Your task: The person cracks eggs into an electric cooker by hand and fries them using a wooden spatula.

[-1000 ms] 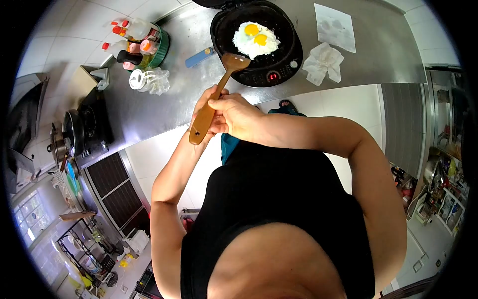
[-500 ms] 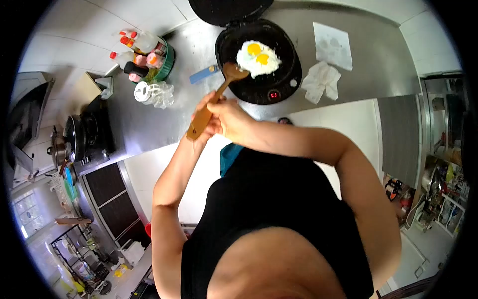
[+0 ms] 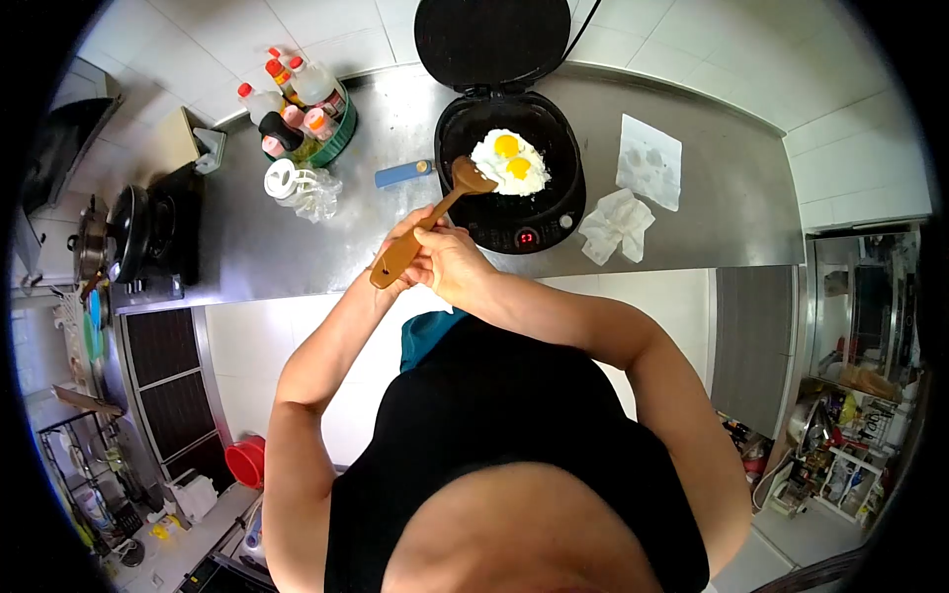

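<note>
A brown wooden spatula (image 3: 447,204) runs slantwise from my hands up to the pan. My right hand (image 3: 457,265) grips its handle with the thumb on top. Beneath the broad handle end lies my left hand (image 3: 391,259), closed around it; some of its fingers are hidden. The spatula's head touches or nearly touches the left edge of two fried eggs (image 3: 514,170), whose yolks are whole and whites joined. They lie in a black electric griddle pan (image 3: 559,203) with its lid (image 3: 491,40) raised and a red display lit in front.
Left of the pan lie a blue stick-like object (image 3: 402,174), a clear plastic bag with a white lid (image 3: 297,188) and a green basket (image 3: 341,138) of bottles. A stained paper sheet (image 3: 649,158) and crumpled tissue (image 3: 619,227) lie right. A stove (image 3: 163,237) stands far left.
My view has shifted, so the counter and pan appear lower and more of the raised lid shows. Both hands keep hold of the spatula, its head still beside the eggs.
</note>
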Demonstrator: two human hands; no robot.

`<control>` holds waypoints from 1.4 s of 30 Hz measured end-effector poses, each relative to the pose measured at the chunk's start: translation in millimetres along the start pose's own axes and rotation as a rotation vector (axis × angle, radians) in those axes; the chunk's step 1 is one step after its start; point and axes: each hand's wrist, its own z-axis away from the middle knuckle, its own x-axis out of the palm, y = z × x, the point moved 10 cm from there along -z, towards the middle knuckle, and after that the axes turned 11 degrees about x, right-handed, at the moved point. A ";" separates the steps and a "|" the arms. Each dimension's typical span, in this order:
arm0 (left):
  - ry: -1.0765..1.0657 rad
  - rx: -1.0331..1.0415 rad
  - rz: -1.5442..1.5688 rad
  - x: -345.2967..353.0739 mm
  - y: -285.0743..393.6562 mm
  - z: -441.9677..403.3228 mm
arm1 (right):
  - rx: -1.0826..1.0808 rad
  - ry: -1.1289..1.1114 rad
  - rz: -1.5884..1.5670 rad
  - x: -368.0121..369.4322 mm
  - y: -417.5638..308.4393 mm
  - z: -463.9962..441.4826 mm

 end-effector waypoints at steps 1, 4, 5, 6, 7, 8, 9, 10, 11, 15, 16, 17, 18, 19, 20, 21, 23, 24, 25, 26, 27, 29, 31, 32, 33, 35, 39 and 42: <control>-0.054 -0.056 0.054 2.5 -1.4 6.7 | 0.027 -0.009 -0.013 0.2 5.2 -0.3; -0.021 0.011 0.017 -19.7 6.9 7.8 | 0.068 -0.027 -0.034 3.1 17.2 -9.7; 0.043 0.096 -0.039 -24.3 16.1 8.5 | 0.062 -0.024 -0.027 0.0 19.8 -18.3; 0.020 0.070 -0.028 -17.5 16.1 8.8 | 0.056 -0.021 -0.021 -1.5 20.1 -24.1; -0.004 0.043 -0.019 5.5 17.0 14.7 | 0.044 -0.056 -0.026 5.3 15.2 -25.1; -0.036 0.057 -0.015 7.2 22.2 8.2 | 0.029 -0.055 -0.020 6.8 9.6 -27.2; -0.055 0.075 -0.042 10.0 27.3 0.7 | 0.015 -0.054 -0.013 7.4 4.2 -29.2; -0.073 0.094 -0.068 12.5 29.8 -4.0 | 0.002 -0.052 -0.006 7.3 -1.0 -31.6; -0.074 0.089 -0.059 15.4 30.1 -3.5 | -0.006 -0.107 0.000 2.5 -2.7 -41.4; 0.002 0.066 -0.087 1.7 37.6 3.0 | 0.009 -0.165 -0.041 7.2 4.2 -41.5; 0.042 0.060 -0.109 -7.3 39.0 5.8 | 0.012 -0.126 -0.059 11.2 5.2 -38.1; 0.071 0.083 -0.141 -5.2 41.6 10.3 | 0.016 -0.088 -0.074 18.4 5.4 -34.1; 0.065 0.090 -0.173 -5.1 43.7 8.3 | 0.020 -0.051 -0.088 19.8 6.2 -32.1; 0.061 0.096 -0.203 -6.0 47.7 5.4 | 0.018 -0.120 -0.100 24.3 4.3 -34.5; 0.059 0.104 -0.233 -6.9 52.5 2.8 | 0.001 -0.127 -0.089 23.1 0.7 -37.5; 0.054 0.097 -0.222 -8.6 55.2 -1.6 | -0.017 -0.136 -0.077 22.2 -4.1 -40.5; 0.043 0.079 -0.196 -9.3 55.7 -10.7 | -0.012 -0.110 -0.067 26.8 -12.5 -27.8; 0.070 0.082 -0.233 -13.3 54.9 -11.0 | -0.019 -0.118 -0.048 21.8 -11.7 -29.7; 0.096 0.083 -0.270 -9.9 53.8 -8.4 | -0.029 -0.126 -0.029 13.3 -9.9 -34.9; 0.123 0.083 -0.306 1.3 52.5 -2.8 | -0.038 -0.132 -0.012 11.5 -10.7 -33.8; 0.158 0.074 -0.359 12.4 49.4 7.4 | -0.020 -0.145 -0.012 8.7 -9.1 -28.4; 0.206 0.105 -0.422 55.9 37.7 35.6 | 0.020 -0.170 -0.009 6.6 -14.6 1.0; -0.028 0.040 -0.402 61.7 17.6 17.2 | 0.050 -0.237 0.125 -9.0 -27.1 24.7; -0.181 0.024 -0.406 75.2 8.1 11.3 | 0.049 -0.218 0.192 -19.8 -37.6 39.8; -0.180 0.083 -0.403 92.0 -0.3 7.0 | 0.081 -0.092 0.305 -30.1 -50.8 59.1; -0.265 0.095 -0.371 118.9 -31.0 -12.0 | 0.120 -0.064 0.534 -60.0 -75.5 83.2; -0.262 0.160 -0.384 164.2 -91.5 -65.2 | 0.107 0.255 0.777 -130.3 -144.1 124.9; -0.333 0.200 -0.479 206.4 -123.6 -113.4 | -0.034 0.489 1.130 -160.6 -227.6 145.4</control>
